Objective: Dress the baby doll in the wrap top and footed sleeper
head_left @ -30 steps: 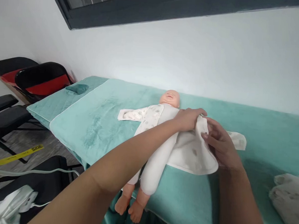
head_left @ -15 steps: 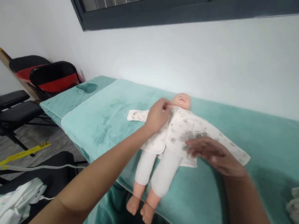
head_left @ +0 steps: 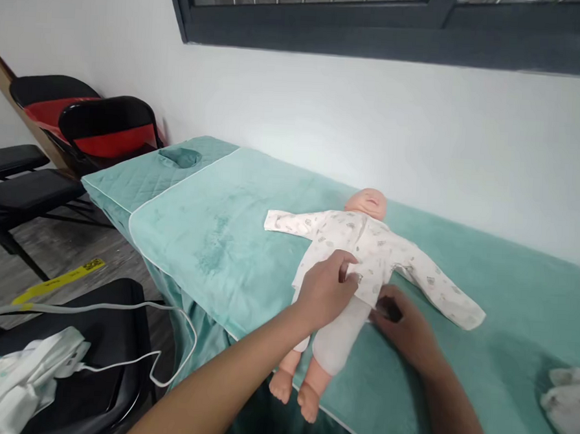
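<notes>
A baby doll (head_left: 368, 202) lies on its back on a teal-covered table (head_left: 211, 239), feet over the near edge. It wears a white printed shirt (head_left: 371, 247), both sleeves spread out flat. My left hand (head_left: 322, 290) rests on the doll's belly and pinches the shirt's lower hem between thumb and fingers. My right hand (head_left: 401, 326) lies beside the doll's hip with its fingers curled at the hem's right edge; what they grip is hidden.
Folded printed cloth (head_left: 569, 406) lies at the table's right edge. Black and red folding chairs (head_left: 104, 133) stand at the far left. A black seat (head_left: 59, 354) near me carries white cloth (head_left: 24, 375) and a white cable (head_left: 120, 308). A wall runs behind the table.
The open right flap was folded across the doll's chest and the shirt now lies closed. My left hand went up to the collar, then down to the hem; my right hand slid to the hip.
</notes>
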`<state>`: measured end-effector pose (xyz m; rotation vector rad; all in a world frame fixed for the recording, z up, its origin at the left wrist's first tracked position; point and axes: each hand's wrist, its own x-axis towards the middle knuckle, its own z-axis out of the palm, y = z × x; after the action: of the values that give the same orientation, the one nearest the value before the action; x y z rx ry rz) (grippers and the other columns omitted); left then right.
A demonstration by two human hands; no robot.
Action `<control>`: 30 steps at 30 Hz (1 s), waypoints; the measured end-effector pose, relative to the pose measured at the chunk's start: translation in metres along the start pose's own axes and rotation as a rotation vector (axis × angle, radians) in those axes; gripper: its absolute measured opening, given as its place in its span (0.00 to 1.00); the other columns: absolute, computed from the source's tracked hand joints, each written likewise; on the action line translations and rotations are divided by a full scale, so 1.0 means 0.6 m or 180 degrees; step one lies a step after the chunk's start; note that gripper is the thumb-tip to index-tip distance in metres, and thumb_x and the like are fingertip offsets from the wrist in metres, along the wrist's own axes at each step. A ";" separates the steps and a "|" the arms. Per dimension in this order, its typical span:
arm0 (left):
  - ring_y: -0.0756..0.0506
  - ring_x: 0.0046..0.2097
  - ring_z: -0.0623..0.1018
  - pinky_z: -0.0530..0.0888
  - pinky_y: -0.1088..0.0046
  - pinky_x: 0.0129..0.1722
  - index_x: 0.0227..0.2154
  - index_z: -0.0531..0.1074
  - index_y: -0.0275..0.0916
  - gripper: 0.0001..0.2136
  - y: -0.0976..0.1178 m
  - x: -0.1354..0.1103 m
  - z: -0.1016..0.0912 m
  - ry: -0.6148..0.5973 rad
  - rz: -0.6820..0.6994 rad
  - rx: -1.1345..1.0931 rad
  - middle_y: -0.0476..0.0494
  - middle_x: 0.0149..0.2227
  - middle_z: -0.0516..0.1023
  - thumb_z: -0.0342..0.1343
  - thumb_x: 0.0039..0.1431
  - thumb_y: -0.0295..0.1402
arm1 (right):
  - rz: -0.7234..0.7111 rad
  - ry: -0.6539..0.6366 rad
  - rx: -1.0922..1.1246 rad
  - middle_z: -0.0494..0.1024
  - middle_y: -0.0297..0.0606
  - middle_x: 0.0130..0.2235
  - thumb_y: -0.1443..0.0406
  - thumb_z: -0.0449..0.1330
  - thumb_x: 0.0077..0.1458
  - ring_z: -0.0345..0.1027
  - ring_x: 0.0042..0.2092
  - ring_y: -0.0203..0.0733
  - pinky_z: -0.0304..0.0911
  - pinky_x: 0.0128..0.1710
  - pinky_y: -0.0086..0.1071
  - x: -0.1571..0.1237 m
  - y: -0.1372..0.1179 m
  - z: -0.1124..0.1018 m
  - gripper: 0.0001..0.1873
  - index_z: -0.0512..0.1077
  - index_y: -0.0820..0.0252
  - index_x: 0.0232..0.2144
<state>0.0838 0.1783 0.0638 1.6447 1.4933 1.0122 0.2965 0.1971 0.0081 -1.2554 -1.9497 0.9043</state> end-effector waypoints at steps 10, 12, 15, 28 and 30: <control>0.51 0.29 0.67 0.66 0.75 0.32 0.36 0.71 0.42 0.06 -0.033 -0.030 -0.049 -0.0100 0.0075 -0.0578 0.56 0.24 0.63 0.51 0.57 0.30 | -0.0052 0.0470 0.0445 0.76 0.38 0.37 0.58 0.59 0.58 0.70 0.42 0.47 0.66 0.42 0.38 -0.091 -0.045 0.038 0.07 0.72 0.53 0.32; 0.51 0.30 0.70 0.67 0.75 0.33 0.37 0.71 0.42 0.07 -0.055 -0.019 -0.064 -0.0006 0.0074 -0.0411 0.55 0.26 0.68 0.50 0.59 0.30 | 0.0340 0.0826 0.0234 0.78 0.39 0.41 0.55 0.58 0.58 0.71 0.44 0.49 0.67 0.45 0.40 -0.091 -0.031 0.024 0.10 0.73 0.53 0.35; 0.49 0.35 0.75 0.70 0.74 0.38 0.42 0.71 0.41 0.10 -0.099 0.010 -0.095 0.0414 -0.0251 0.0357 0.51 0.31 0.74 0.49 0.59 0.29 | 0.0845 0.1314 -0.0625 0.78 0.42 0.44 0.51 0.58 0.55 0.72 0.45 0.53 0.66 0.47 0.47 -0.078 0.010 -0.011 0.18 0.73 0.55 0.43; 0.37 0.54 0.69 0.67 0.63 0.49 0.60 0.64 0.46 0.20 -0.210 0.114 -0.192 0.0559 -0.0135 0.2624 0.37 0.52 0.71 0.43 0.66 0.34 | 0.0519 0.1162 -0.2271 0.75 0.51 0.53 0.56 0.52 0.55 0.66 0.56 0.59 0.60 0.56 0.49 0.028 0.098 -0.094 0.26 0.70 0.62 0.52; 0.38 0.55 0.69 0.67 0.64 0.49 0.60 0.63 0.43 0.21 -0.213 0.126 -0.194 0.0529 -0.0131 0.2652 0.36 0.51 0.72 0.43 0.67 0.33 | 0.0541 0.1154 -0.2354 0.74 0.53 0.53 0.57 0.52 0.55 0.65 0.57 0.59 0.60 0.56 0.49 0.039 0.102 -0.094 0.26 0.69 0.63 0.52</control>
<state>-0.0755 0.2651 0.0123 2.0877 2.2396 0.5179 0.3641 0.2491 -0.0071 -1.8578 -1.9468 -0.0270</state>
